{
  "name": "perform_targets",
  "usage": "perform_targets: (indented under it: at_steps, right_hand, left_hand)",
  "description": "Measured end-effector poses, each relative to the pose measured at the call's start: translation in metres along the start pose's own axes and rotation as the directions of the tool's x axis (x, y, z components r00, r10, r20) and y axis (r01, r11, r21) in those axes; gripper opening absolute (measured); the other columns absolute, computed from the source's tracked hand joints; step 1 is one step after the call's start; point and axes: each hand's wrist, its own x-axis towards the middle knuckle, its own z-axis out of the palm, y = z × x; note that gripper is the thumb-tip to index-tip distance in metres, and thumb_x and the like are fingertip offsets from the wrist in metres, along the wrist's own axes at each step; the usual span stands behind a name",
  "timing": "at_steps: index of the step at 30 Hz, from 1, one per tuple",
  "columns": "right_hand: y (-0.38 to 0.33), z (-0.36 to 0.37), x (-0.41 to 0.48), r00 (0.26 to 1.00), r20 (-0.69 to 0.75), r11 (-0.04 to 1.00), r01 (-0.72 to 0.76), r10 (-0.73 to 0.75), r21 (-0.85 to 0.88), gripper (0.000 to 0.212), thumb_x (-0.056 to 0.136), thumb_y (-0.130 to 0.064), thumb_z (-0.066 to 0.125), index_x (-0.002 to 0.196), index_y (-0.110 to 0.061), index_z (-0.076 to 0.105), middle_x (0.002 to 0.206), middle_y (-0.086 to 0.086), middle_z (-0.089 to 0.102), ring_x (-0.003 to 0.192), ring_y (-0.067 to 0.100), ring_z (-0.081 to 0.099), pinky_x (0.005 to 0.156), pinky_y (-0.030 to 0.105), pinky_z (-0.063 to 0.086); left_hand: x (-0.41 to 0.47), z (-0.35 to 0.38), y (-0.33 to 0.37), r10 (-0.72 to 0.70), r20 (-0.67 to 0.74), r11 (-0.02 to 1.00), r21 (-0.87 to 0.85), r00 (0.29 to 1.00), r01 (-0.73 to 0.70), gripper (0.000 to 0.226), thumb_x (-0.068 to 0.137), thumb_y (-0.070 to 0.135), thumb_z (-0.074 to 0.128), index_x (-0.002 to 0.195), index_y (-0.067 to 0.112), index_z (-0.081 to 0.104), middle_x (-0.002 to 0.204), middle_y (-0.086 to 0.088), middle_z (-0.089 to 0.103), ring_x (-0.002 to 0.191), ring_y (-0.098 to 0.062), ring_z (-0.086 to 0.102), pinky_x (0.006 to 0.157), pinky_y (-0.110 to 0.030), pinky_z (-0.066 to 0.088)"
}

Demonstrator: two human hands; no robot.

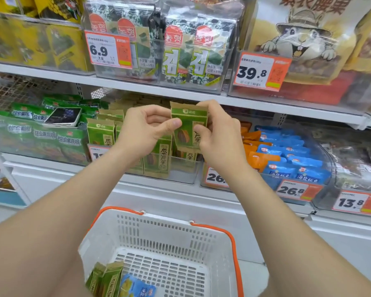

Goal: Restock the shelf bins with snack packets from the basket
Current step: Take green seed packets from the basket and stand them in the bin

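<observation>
A green-and-tan sunflower seed packet (189, 123) is held upright in front of the middle shelf, over a clear bin (180, 174) of the same packets. My left hand (146, 129) pinches its left edge with the thumb. My right hand (216, 129) grips its right side and top. Below, a white basket (201, 243) with orange handles holds two more green packets (105, 279) and a blue packet (137, 288) at its near left corner.
Green snack bags (45, 133) fill the bin to the left, with a phone (62, 116) lying on them. Orange and blue packets (287, 155) fill the bin to the right. Seaweed packs (180, 54) and price tags line the upper shelf.
</observation>
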Motion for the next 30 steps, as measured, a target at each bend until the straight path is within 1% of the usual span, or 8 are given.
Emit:
perform_targets:
  at_steps: [3,5,8,11,16,21,25,30]
  right_hand:
    - [0.004,0.004,0.002,1.000,-0.030,1.000,-0.002,0.002,-0.011,0.032,0.097,-0.005,0.065,0.120,-0.026,0.056,0.102,-0.010,0.071,0.089,0.007,0.062,0.073,0.019,0.043]
    - [0.014,0.011,0.003,0.999,0.004,0.998,-0.053,0.054,-0.044,0.031,0.097,-0.007,0.066,0.120,-0.025,0.054,0.103,-0.007,0.069,0.088,0.006,0.059,0.073,0.024,0.045]
    - [0.032,0.024,0.006,0.984,0.077,0.977,-0.149,0.163,-0.155,0.032,0.096,-0.017,0.071,0.122,-0.027,0.056,0.110,-0.002,0.067,0.106,0.017,0.059,0.082,0.031,0.044]
    - [0.039,0.037,0.007,0.974,0.125,0.883,-0.110,0.187,-0.457,0.030,0.091,-0.033,0.072,0.119,-0.027,0.065,0.116,-0.002,0.060,0.116,0.026,0.045,0.089,0.040,0.033]
    - [0.040,0.051,0.009,0.985,0.083,0.821,-0.079,0.152,-0.566,0.048,0.087,-0.065,0.066,0.116,-0.028,0.064,0.117,0.001,0.043,0.110,0.026,0.038,0.092,0.043,0.033]
    - [0.045,0.057,0.012,0.980,-0.031,0.796,-0.178,0.196,-0.578,0.049,0.088,-0.067,0.067,0.119,-0.029,0.064,0.120,0.004,0.044,0.112,0.028,0.041,0.094,0.043,0.036]
    - [0.043,0.074,0.004,0.979,-0.106,0.772,-0.202,0.173,-0.603,0.050,0.087,-0.064,0.068,0.120,-0.028,0.058,0.122,0.007,0.045,0.111,0.030,0.042,0.091,0.044,0.037]
    - [0.034,0.071,-0.005,0.983,-0.171,0.775,-0.165,0.074,-0.610,0.060,0.079,-0.047,0.081,0.120,-0.020,0.046,0.127,0.010,0.043,0.110,0.032,0.044,0.091,0.044,0.039]
  left_hand:
    - [0.003,0.002,-0.021,0.112,-0.012,0.935,0.339,0.994,-0.101,0.028,0.085,0.031,0.087,0.109,0.019,0.076,0.097,0.008,0.078,0.089,-0.005,0.073,0.083,-0.022,0.058]
    - [0.004,-0.001,-0.031,0.178,0.032,0.802,0.575,0.983,-0.164,0.029,0.089,0.027,0.083,0.116,0.025,0.071,0.108,0.012,0.073,0.100,-0.007,0.067,0.093,-0.032,0.057]
    - [0.003,-0.005,-0.036,0.180,0.118,0.576,0.792,0.977,-0.202,0.040,0.091,0.033,0.078,0.128,0.030,0.066,0.123,0.010,0.066,0.116,-0.018,0.053,0.103,-0.047,0.048]
    - [0.001,-0.006,-0.038,0.152,0.137,0.516,0.834,0.979,-0.197,0.045,0.093,0.040,0.075,0.135,0.031,0.063,0.125,0.009,0.065,0.119,-0.021,0.048,0.103,-0.048,0.043]
    - [-0.001,-0.008,-0.038,0.170,0.132,0.519,0.831,0.976,-0.203,0.042,0.091,0.037,0.076,0.131,0.029,0.064,0.123,0.008,0.066,0.116,-0.021,0.048,0.100,-0.047,0.045]
    - [-0.008,-0.007,-0.038,0.169,0.130,0.602,0.771,0.977,-0.207,0.047,0.087,0.026,0.082,0.130,0.029,0.062,0.126,0.006,0.052,0.112,-0.020,0.055,0.099,-0.046,0.050]
    - [-0.013,-0.003,-0.034,0.197,0.101,0.627,0.752,0.975,-0.204,0.045,0.085,0.018,0.082,0.119,0.029,0.054,0.118,0.005,0.039,0.082,-0.019,0.058,0.073,-0.044,0.056]
    - [-0.022,0.000,-0.028,0.147,0.140,0.586,0.785,0.979,-0.200,0.018,0.087,0.024,0.072,0.093,0.031,0.057,0.083,0.013,0.058,0.074,-0.014,0.059,0.062,-0.037,0.054]
